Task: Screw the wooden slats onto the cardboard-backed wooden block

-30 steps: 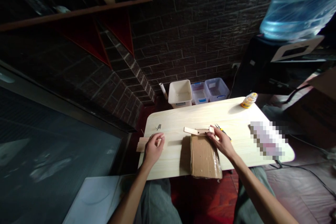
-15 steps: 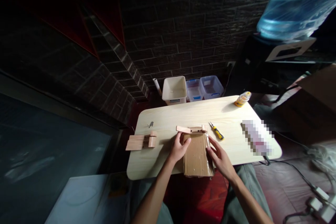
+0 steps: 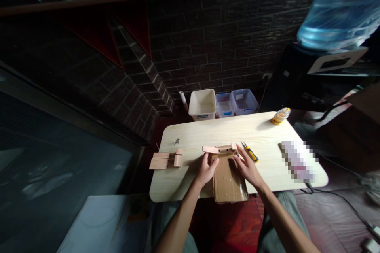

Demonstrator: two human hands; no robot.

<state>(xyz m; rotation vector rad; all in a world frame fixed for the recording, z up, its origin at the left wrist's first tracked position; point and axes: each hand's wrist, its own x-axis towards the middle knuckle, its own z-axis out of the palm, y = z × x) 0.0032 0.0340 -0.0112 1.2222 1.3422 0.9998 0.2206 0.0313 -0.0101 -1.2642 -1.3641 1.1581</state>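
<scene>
Left grip (image 3: 207,170) and right grip (image 3: 248,168) clasp a cardboard box (image 3: 228,178) from both sides at the near edge of the desk (image 3: 204,131); a wooden piece (image 3: 216,150) sits at the box's far end, near a screwdriver (image 3: 251,153).

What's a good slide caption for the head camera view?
Left hand and right hand flank a cardboard box, a wooden piece at its far end, yellow-black screwdriver nearby.

Saw a pale table (image 3: 208,129) bearing a cardboard box (image 3: 228,185), wooden pieces (image 3: 158,163) at its left edge, small dark bits (image 3: 177,141), a screwdriver (image 3: 251,154), bottle (image 3: 279,117) and pixelated object (image 3: 297,160).
</scene>
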